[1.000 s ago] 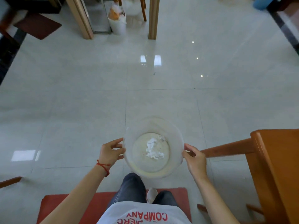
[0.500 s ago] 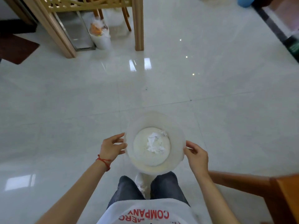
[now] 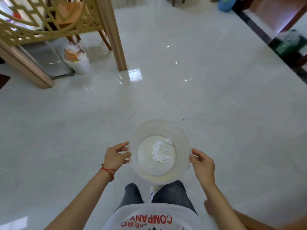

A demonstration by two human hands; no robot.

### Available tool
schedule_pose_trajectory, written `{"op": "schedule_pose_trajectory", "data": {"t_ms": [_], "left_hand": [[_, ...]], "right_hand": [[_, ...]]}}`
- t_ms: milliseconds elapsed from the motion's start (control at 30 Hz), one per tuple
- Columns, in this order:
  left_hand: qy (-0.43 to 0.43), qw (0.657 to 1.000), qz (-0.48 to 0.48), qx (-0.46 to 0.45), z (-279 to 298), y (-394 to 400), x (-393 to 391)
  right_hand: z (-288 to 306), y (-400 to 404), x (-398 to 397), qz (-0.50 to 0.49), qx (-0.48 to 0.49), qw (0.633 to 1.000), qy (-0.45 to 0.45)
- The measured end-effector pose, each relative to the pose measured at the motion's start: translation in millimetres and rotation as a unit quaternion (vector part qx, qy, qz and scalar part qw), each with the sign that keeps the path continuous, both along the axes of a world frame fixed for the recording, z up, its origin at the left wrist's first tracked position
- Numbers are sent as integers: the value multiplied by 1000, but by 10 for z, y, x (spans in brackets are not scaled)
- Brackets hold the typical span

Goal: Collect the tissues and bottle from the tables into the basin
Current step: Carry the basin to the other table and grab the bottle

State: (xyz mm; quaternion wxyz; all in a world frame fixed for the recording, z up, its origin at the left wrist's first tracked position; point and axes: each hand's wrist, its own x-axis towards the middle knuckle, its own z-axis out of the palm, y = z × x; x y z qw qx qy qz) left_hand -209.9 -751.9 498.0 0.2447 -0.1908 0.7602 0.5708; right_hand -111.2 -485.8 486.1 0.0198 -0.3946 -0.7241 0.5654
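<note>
I carry a round translucent white basin in front of my waist, over the tiled floor. A crumpled white tissue lies on its bottom, right of centre. My left hand, with a red string at the wrist, grips the basin's left rim. On the right rim sits my right hand, fingers curled around the edge. No bottle is in view.
A wooden lattice screen with posts stands at the upper left, a full white rubbish bag at its foot. A blue container sits far back right, a dark green bin at the right edge. Glossy white floor lies ahead.
I have walked forward with the basin held in both hands. The wooden chair at my right has dropped out of view, and the lattice screen and rubbish bag are closer.
</note>
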Motion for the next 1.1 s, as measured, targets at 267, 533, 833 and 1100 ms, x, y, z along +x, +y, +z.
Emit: {"op": "schedule_pose_trajectory", "data": {"t_ms": [267,533,833,1100], "left_hand": [[9,995,-103,-7,87,844,-817],[2,958,-286,-4,14,1923,-1607],[-7,897,-442,11,60,3148,-2198],[-28,855,-517,16,-35,4115,-2262]], "right_hand": [[71,528,-317,-113,-4,994,9],[39,981,-344,-274,-8,962,2],[92,1321,-460,-432,12,902,2],[41,1742,-439,-518,19,855,-20]]}}
